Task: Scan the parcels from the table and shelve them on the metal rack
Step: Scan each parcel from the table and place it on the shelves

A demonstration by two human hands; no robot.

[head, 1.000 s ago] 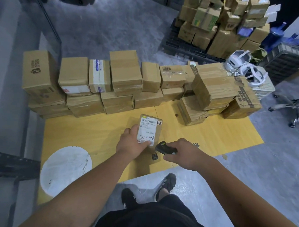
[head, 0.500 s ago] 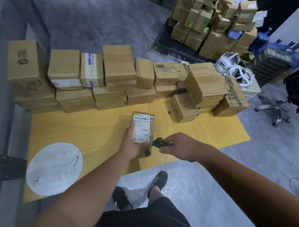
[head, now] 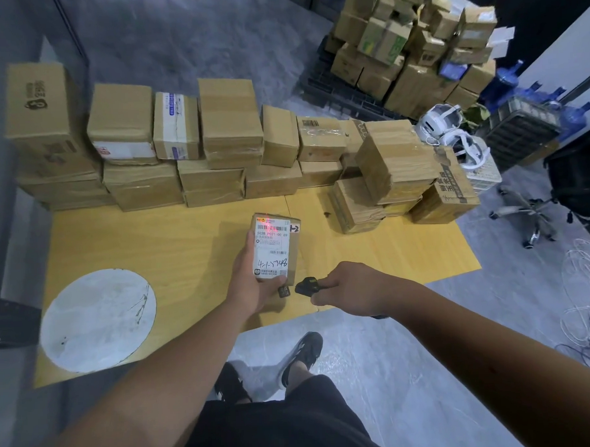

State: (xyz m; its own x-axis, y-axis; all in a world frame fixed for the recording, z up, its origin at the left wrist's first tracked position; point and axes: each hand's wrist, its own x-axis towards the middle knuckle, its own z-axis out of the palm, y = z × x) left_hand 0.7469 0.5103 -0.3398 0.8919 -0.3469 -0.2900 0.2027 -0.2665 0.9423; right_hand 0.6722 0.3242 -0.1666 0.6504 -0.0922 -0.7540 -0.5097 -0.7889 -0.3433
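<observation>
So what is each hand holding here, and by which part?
Left hand grips the small labelled cardboard parcel by its lower end; right hand pinches the black handheld scanner by its rear.

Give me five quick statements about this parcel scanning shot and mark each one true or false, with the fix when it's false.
1. The left hand holds a small parcel with its label facing up. True.
2. The right hand is empty. False: it grips a black scanner.
3. Reddish scanner light falls on the label near the barcode. True.
4. The held parcel lies flat on the yellow table. False: it is lifted above it in the hand.
5. A white round patch sits at the table's right end. False: it is at the left end.
</observation>
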